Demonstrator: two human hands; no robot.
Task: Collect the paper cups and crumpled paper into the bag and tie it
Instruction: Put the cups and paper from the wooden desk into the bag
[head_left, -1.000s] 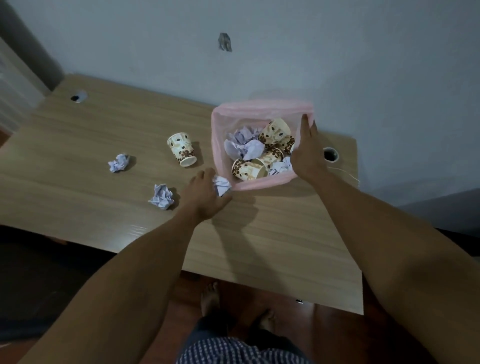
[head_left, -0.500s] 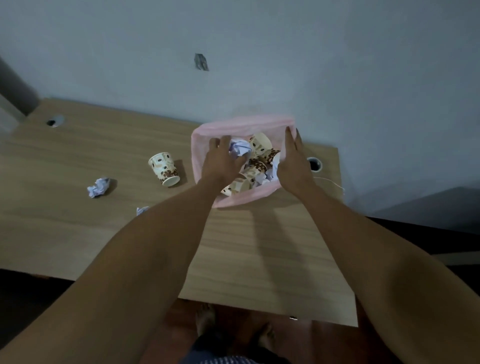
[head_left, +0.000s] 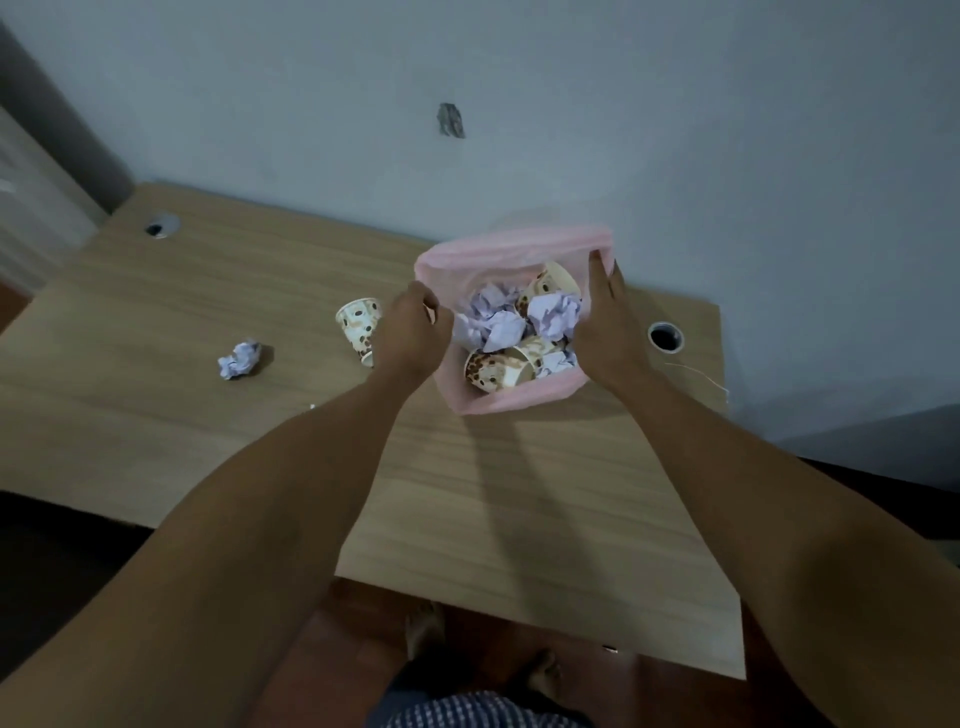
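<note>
An open pink bag (head_left: 511, 401) stands on the wooden table (head_left: 545, 493) near the wall, holding several spotted paper cups and crumpled white papers. My right hand (head_left: 607, 325) grips the bag's right rim. At the bag's left rim, my left hand (head_left: 410, 335) hovers with loosely curled fingers and nothing visible in them. A loose spotted paper cup (head_left: 355, 325) lies on its side just left of that hand, partly hidden by it. Further left lies a crumpled paper (head_left: 239, 358). My left forearm hides the table in front of the cup.
Two round cable holes pierce the table, one at the back left (head_left: 161, 227) and one right of the bag (head_left: 665, 336). A thin white thread (head_left: 698, 375) lies by the right edge. The wall rises directly behind the bag. My feet show below the near edge.
My left hand carried a crumpled paper from the table into the bag, let it go, and has drawn back to the left rim. My right hand stays on the right rim.
</note>
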